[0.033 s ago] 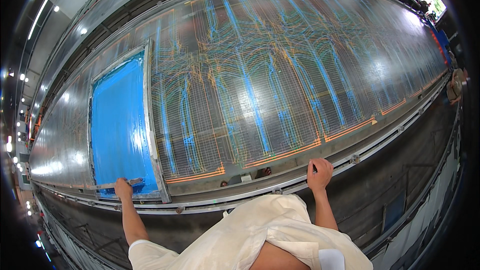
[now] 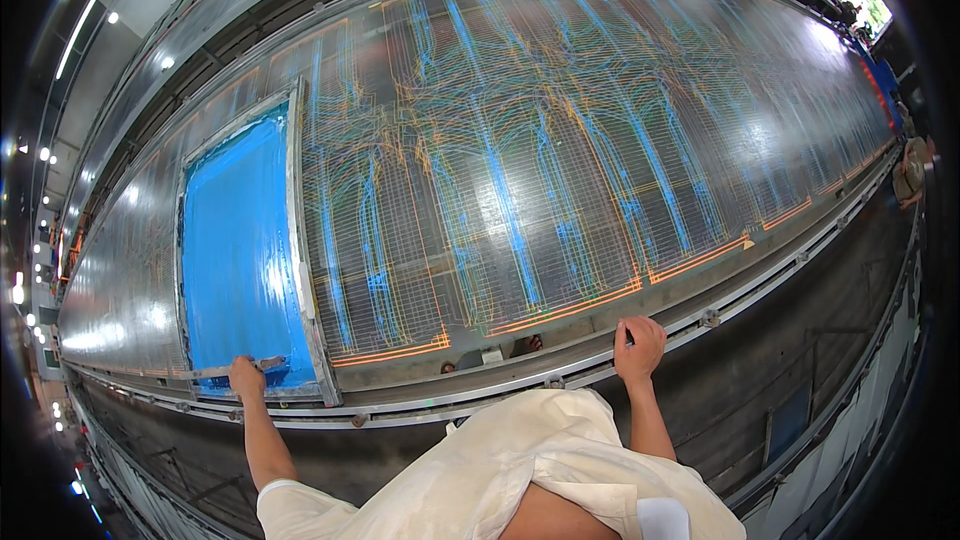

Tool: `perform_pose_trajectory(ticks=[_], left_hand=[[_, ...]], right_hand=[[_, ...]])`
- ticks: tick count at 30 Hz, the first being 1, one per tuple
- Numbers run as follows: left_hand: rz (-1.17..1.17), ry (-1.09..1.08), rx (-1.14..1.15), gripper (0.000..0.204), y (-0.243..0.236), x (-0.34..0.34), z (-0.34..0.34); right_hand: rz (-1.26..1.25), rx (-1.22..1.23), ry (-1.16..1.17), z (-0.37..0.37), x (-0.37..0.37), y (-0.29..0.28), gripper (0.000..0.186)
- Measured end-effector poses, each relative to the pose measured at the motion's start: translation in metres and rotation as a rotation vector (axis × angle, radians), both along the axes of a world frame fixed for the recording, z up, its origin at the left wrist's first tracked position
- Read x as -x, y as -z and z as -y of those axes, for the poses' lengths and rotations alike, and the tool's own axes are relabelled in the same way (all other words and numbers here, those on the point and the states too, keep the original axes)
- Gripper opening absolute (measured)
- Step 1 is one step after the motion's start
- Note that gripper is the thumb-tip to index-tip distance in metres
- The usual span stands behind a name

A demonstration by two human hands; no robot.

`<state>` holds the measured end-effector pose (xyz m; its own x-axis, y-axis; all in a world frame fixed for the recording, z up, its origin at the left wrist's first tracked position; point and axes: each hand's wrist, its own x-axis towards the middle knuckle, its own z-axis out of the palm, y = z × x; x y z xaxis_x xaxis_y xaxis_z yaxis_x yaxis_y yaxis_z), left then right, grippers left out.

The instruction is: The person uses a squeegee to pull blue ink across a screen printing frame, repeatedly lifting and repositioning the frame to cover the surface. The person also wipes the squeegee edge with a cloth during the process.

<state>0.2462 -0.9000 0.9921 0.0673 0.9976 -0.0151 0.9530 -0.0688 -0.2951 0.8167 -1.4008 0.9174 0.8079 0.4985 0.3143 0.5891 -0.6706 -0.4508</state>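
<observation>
On the long table at left lies a screen-printing frame [image 2: 307,312], its mesh covered with wet blue ink [image 2: 238,240]. My left hand [image 2: 246,378] is closed around a squeegee [image 2: 271,364], which lies across the near end of the inked screen. Thicker dark blue ink shows beside the blade. My right hand [image 2: 640,348] is held over the metal rail [image 2: 600,374] on the table's near edge, fingers curled. A small dark patch shows between its thumb and fingers; whether it is an object or shadow is unclear.
The glossy printing table [image 2: 500,190] stretches far to the right, covered with blue, orange and green printed lines. Small clamps [image 2: 711,318] sit along the near rail. Another person [image 2: 910,172] stands at the far right. A dark walkway [image 2: 800,340] runs alongside.
</observation>
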Motion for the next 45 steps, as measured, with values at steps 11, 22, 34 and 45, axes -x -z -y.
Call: perform_pose_trajectory(ticks=[11, 22, 34, 45], left_hand=[[0.04, -0.003, 0.03, 0.019, 0.002, 0.007, 0.001], [-0.113, 0.116, 0.217, 0.021, -0.014, 0.005, -0.024], [0.358, 0.83, 0.327, 0.029, -0.025, 0.177, -0.124], [0.575, 0.841, 0.338, 0.022, -0.027, 0.206, -0.128]], right_hand=[[-0.009, 0.023, -0.008, 0.003, 0.001, 0.0, 0.007], [-0.168, -0.153, 0.125, -0.041, 0.02, 0.001, 0.016], [-0.595, -0.148, -0.379, -0.449, 0.29, -0.012, 0.043], [-0.587, -0.179, -0.112, -0.542, 0.322, 0.006, 0.035]])
